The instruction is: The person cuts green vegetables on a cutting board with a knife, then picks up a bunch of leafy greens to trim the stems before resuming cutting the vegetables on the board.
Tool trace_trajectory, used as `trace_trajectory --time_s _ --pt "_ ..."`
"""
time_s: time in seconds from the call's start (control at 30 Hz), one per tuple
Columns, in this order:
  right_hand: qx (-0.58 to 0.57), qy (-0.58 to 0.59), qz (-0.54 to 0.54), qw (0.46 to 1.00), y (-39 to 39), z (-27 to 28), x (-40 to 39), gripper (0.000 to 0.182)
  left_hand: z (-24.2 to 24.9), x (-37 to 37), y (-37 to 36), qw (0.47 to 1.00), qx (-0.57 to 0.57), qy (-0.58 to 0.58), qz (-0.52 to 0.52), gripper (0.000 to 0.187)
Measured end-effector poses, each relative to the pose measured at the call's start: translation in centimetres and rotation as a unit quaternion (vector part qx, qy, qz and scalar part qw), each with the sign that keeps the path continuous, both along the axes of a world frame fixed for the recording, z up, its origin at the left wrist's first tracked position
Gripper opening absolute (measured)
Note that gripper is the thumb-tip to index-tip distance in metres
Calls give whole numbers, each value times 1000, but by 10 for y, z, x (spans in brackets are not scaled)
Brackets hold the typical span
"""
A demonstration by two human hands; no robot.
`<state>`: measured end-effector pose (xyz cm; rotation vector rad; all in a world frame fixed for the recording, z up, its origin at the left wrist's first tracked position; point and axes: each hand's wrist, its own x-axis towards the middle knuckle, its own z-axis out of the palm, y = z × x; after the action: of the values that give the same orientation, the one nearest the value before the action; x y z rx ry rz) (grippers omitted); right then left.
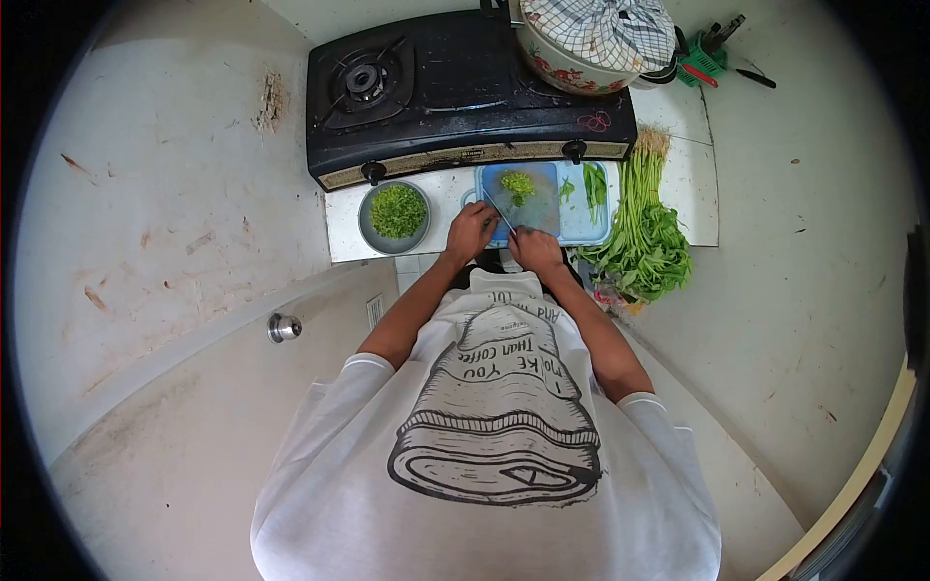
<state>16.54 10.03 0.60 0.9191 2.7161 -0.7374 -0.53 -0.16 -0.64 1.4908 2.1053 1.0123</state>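
My left hand (pixel 471 232) rests with curled fingers on the left edge of a blue cutting board (pixel 581 229), pinning a small bit of green stems under its fingertips. My right hand (pixel 535 248) grips a knife (pixel 498 210) whose thin blade points up-left across the board, beside my left hand. A little heap of chopped greens (pixel 519 184) lies at the board's far side. A few whole leaves (pixel 594 184) lie on its right part. Left of the board stands a metal bowl (pixel 395 213) filled with chopped greens.
A large bunch of leafy greens (pixel 644 242) lies right of the board, roots away from me. Behind the board is a black gas stove (pixel 455 92) carrying a flowered pot (pixel 581 63) covered by a checked cloth. Utensils (pixel 712 58) lie at the back right.
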Motion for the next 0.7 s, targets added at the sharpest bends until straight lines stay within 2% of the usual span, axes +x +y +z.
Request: trace_trajectory --time_s 0.27,0.5,0.7 --pt "-13 -10 -15 1000 0 2 6 39 4 1 0 998 -17 -48 21 9" --pt "-15 -24 -27 999 -1 15 5 38 4 1 -1 999 -18 -25 15 9" --pt "-8 -38 5 999 -3 4 5 40 2 2 -3 1000 -6 -8 16 10"
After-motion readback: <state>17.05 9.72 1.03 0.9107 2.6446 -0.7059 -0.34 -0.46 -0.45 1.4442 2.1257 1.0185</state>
